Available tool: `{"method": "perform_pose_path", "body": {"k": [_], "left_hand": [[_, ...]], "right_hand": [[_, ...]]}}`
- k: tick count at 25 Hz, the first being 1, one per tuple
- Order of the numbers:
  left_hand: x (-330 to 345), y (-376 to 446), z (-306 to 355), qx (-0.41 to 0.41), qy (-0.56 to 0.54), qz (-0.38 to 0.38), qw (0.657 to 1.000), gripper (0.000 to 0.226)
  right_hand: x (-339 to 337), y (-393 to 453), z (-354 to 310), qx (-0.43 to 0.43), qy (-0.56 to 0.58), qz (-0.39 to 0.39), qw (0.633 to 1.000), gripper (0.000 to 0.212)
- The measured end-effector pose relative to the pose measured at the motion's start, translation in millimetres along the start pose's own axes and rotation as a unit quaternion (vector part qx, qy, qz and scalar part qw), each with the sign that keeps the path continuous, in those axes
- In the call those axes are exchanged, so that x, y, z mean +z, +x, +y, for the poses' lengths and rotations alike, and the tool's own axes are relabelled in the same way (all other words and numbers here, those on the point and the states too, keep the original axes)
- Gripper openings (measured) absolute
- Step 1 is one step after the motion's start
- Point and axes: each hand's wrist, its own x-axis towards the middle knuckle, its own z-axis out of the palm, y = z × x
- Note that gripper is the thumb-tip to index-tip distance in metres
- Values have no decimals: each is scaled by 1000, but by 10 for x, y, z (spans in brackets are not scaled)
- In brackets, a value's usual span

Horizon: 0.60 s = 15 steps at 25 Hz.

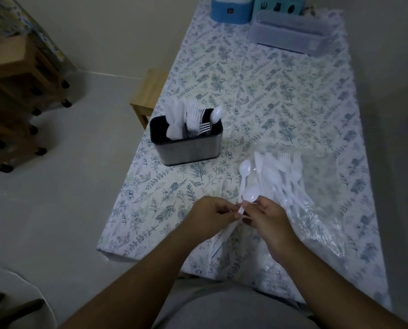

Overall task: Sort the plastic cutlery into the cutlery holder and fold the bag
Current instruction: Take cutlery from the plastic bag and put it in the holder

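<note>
Your left hand (211, 213) and right hand (266, 214) both pinch the spoon (247, 200) above the near table edge; it looks light, slick and brittle, so hold its handle, not the bowl.

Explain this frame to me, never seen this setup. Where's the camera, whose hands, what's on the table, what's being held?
There is no machine here. One wide-angle camera sits on a person's head and looks forward and down, so the two arms rising from the bottom edge are that person's own.

The left hand and the right hand meet over the near part of the table, which has a leaf-print cloth. Together their fingers pinch a white plastic spoon.

To the left stands the cutlery holder, already holding forks, a spoon and other white pieces. To the right lies a clear plastic bag with a pile of unsorted cutlery on it. A second spoon lies beside the pile. Storage boxes sit at the far end.
</note>
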Motion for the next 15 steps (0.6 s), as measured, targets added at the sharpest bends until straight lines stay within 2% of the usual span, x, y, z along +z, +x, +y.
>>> {"method": "perform_pose_path", "body": {"k": [2,4,8,12,15], "left_hand": [[123,75,5,-25,90,43,995,14],[240,141,-10,-60,131,67,987,25],[422,220,5,-58,158,74,983,20],[396,213,31,-85,73,127,986,21],[419,210,152,-61,-19,134,989,21]], "right_hand": [[-129,24,37,26,39,51,998,10],[-218,16,75,53,56,71,995,18],[-257,-21,193,79,42,40,995,29],[-253,-53,157,59,30,9,998,28],[-206,-59,84,35,-9,-24,999,27]]}}
